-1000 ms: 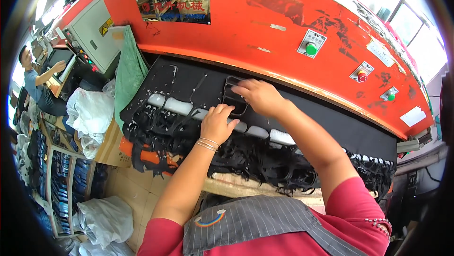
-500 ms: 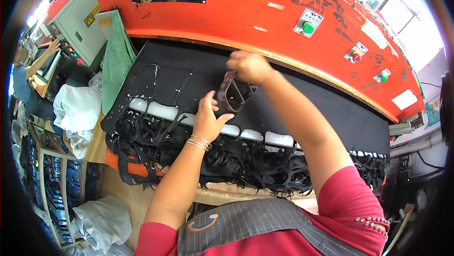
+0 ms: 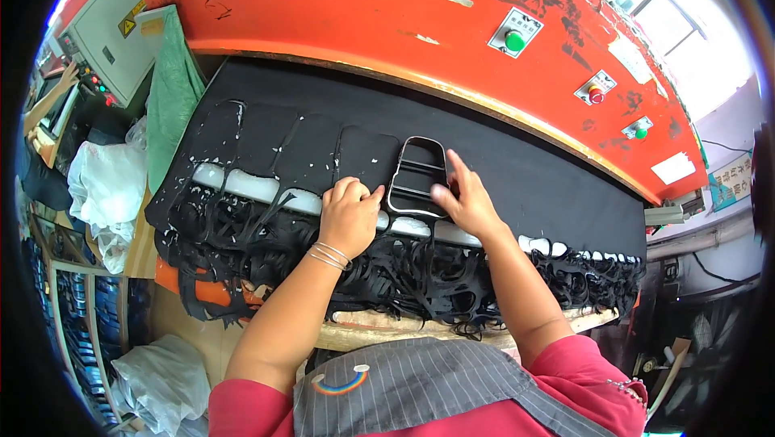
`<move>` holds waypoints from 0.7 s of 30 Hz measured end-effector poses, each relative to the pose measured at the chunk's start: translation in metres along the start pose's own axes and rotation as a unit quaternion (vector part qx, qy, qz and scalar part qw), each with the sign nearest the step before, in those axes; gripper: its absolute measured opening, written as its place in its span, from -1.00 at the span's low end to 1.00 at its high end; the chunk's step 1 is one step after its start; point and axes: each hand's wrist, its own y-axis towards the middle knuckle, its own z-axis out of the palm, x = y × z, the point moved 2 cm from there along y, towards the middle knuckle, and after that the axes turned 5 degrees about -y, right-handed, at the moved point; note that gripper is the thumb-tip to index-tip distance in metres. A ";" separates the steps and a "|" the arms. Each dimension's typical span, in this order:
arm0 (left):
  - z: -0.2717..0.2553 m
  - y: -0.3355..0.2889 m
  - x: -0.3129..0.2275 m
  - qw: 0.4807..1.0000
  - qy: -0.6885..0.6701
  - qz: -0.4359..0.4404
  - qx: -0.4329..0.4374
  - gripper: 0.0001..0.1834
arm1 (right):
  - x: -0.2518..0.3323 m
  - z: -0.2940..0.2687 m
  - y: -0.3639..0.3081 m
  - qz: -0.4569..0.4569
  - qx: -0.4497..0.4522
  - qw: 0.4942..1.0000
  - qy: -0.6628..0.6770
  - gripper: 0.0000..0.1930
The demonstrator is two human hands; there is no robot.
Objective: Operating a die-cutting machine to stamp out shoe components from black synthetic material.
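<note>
A cutting die (image 3: pixel 417 213), a metal frame with rounded corners and crossbars, lies flat on the black sheet (image 3: pixel 517 171). My right hand (image 3: pixel 472 204) is open at the die's right side, thumb and fingers apart, the thumb close to its rim. My left hand (image 3: pixel 349 215) rests at the near edge of the sheet, left of the die. Its fingers are curled down, and whatever they may hold is hidden. Cut outlines (image 3: pixel 311 146) run in a row across the sheet left of the die. White gaps (image 3: pixel 254 185) show along its near edge.
Tangled black offcut strips (image 3: pixel 404 271) hang along the near edge. A red press beam (image 3: pixel 363 25) with buttons spans the far side. White plastic bags (image 3: pixel 109 183) and a green cloth (image 3: pixel 173 94) are at left. Another person's arm (image 3: pixel 52 98) shows at far left.
The cutting die, held tilted in my right hand before, now lies flat on the sheet. My right hand has come down toward me and opened. My left hand's fingers have curled in.
</note>
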 end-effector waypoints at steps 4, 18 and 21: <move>0.000 0.008 -0.002 1.000 0.005 0.003 0.001 -0.70 | -0.031 0.007 -0.013 -0.186 0.009 0.971 -0.152 -0.23; 0.005 0.016 -0.018 0.999 0.028 0.006 0.014 -0.72 | -0.051 0.005 -0.017 -0.194 -0.069 0.974 -0.098 -0.30; 0.008 0.009 -0.019 0.999 0.035 -0.009 0.029 -0.65 | -0.044 -0.006 -0.030 -0.179 -0.053 0.980 -0.062 -0.16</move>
